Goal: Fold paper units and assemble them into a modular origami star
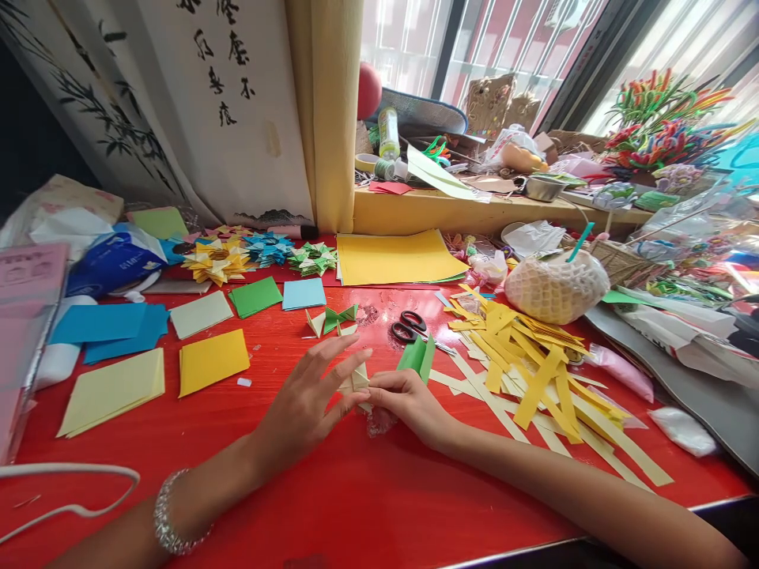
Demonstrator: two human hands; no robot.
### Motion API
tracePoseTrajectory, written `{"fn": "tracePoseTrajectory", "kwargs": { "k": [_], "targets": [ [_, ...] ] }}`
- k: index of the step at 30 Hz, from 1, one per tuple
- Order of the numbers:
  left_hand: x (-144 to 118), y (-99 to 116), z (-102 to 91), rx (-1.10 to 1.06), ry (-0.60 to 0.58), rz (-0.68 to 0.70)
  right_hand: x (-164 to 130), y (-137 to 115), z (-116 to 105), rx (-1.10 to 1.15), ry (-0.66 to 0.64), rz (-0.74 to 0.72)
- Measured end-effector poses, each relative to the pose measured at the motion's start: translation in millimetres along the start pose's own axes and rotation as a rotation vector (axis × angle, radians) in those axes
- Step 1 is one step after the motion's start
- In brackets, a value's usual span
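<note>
A small cream folded paper piece (pixel 356 379) is between my two hands above the red table. My right hand (pixel 409 401) pinches its right side with thumb and fingertips. On its left, my left hand (pixel 311 387) has the thumb at the lower edge and the fingers stretched over the top, partly hiding it. Just beyond lie green-and-cream folded paper pieces (pixel 337 319). A creased green paper (pixel 418 357) stands behind my right hand, near black-handled scissors (pixel 410 327).
Paper stacks in yellow (pixel 213 362), cream (pixel 112 391), blue (pixel 127 328) and green (pixel 256 297) lie left. Cut paper strips (pixel 534 371) spread right, beside a net-wrapped fruit with a straw (pixel 557 286). Folded paper stars (pixel 217 261) and yellow sheets (pixel 397 258) sit behind.
</note>
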State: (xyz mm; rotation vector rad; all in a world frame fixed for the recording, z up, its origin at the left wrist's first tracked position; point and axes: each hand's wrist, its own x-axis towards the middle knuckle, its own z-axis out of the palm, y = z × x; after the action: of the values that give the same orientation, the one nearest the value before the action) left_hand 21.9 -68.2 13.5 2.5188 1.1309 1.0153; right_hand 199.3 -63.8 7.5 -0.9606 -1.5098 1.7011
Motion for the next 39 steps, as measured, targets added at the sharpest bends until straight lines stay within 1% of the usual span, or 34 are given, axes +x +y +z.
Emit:
{"fn": "tracePoseTrajectory", "kwargs": {
  "k": [1, 2, 5, 11, 13, 15, 18, 20, 22, 25, 28, 32, 36, 39],
  "targets": [
    [-0.5, -1.8, 0.6, 0.042, -0.027, 0.067, 0.4, 1.1, -0.4, 0.008, -0.006, -0.004],
    [-0.9, -3.7, 1.6, 0.071, -0.084, 0.094, 0.7, 2.2, -0.9, 0.010, -0.010, -0.008],
    [-1.2, -8.7, 4.8, 0.042, -0.163, 0.051, 1.2, 3.6, -1.9, 0.017, -0.012, -0.017],
    [2.7, -7.0, 3.1, -0.224, -0.152, -0.083, 0.3, 2.0, -1.8, 0.025, -0.031, -0.028],
    [4.0, -4.4, 1.2, -0.305, -0.150, -0.171, 0.4, 2.5, -1.5, 0.028, -0.048, -0.016],
    [4.6, -2.3, -0.6, -0.353, -0.134, -0.287, 1.2, 3.4, -1.2, 0.033, -0.047, 0.002],
    [4.9, -1.1, -2.4, -0.395, -0.090, -0.478, 3.8, 4.5, -1.0, 0.031, 0.044, -0.012],
    [5.5, -1.5, -3.1, -0.434, -0.051, -0.565, 5.5, 4.4, -0.6, 0.046, 0.106, -0.040],
    [6.7, -2.1, -3.3, -0.485, -0.022, -0.554, 5.9, 3.3, 0.1, 0.066, 0.103, -0.046],
    [8.3, -1.9, -3.1, -0.524, -0.008, -0.479, 3.2, 0.3, 1.9, 0.036, 0.004, -0.002],
    [8.1, -0.1, -2.1, -0.513, -0.027, -0.494, -0.1, -1.5, 3.0, -0.022, -0.042, 0.036],
    [7.1, 1.2, -0.7, -0.505, -0.062, -0.531, 0.4, 1.4, 1.8, -0.065, -0.031, 0.050],
    [7.1, 0.8, -1.0, -0.513, -0.082, -0.559, 3.1, 4.0, 0.1, 0.030, 0.022, 0.026],
    [6.3, 0.8, -2.3, -0.473, -0.099, -0.539, 3.7, 3.1, -0.1, 0.079, 0.050, 0.005]
  ]
}}
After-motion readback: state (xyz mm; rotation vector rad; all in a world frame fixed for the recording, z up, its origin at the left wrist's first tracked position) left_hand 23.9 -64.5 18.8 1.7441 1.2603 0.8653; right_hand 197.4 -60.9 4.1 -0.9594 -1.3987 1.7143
